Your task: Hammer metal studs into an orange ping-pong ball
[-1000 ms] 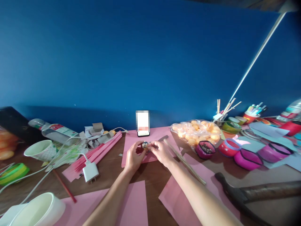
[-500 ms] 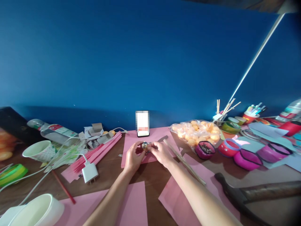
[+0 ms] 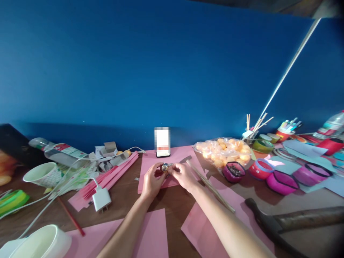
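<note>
My left hand (image 3: 151,181) and my right hand (image 3: 183,175) meet over a pink paper sheet (image 3: 150,163) at the table's middle. Between their fingertips they pinch a small glittery ball (image 3: 165,167), silver and gold in colour. Both hands have their fingers curled round it. A phone (image 3: 162,142) stands upright just behind the ball, against the blue wall. Thin wooden sticks (image 3: 209,184) lie to the right of my right hand.
A bag of orange balls (image 3: 224,151) and pink and red bowls (image 3: 281,181) sit on the right. A hammer (image 3: 279,219) lies at the front right. On the left are a white charger (image 3: 101,197), folded pink paper strips (image 3: 107,179), cups (image 3: 43,174) and a bottle (image 3: 57,151).
The hands stay on the glittery ball with hardly any shift. The view has drifted slightly, so things on the left sit a little lower and further left.
</note>
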A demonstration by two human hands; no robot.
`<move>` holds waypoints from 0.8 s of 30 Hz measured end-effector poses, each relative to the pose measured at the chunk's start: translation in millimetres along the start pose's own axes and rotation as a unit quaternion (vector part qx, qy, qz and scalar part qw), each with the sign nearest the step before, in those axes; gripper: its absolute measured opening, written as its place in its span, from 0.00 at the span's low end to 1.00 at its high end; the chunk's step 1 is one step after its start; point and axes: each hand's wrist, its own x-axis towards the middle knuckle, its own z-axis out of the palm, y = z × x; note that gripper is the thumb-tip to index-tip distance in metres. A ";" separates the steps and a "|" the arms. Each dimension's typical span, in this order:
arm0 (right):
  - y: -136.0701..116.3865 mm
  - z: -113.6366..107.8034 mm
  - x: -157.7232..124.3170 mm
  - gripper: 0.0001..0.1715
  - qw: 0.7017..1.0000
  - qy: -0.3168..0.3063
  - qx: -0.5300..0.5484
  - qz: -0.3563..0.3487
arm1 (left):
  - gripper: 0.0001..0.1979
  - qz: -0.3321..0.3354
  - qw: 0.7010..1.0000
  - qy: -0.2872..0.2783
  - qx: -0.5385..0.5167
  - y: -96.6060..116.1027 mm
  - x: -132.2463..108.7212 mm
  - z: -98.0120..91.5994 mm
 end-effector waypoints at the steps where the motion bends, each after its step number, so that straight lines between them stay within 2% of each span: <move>1: 0.2 0.0 0.1 0.11 1.000 0.000 0.001 -0.002 | 0.17 0.000 1.000 0.001 0.000 -0.6 0.2 0.1; 24: -2.4 -0.4 -1.0 0.10 1.000 -0.003 0.003 0.019 | 0.17 0.009 1.000 -0.001 -0.012 -1.9 -0.4 0.2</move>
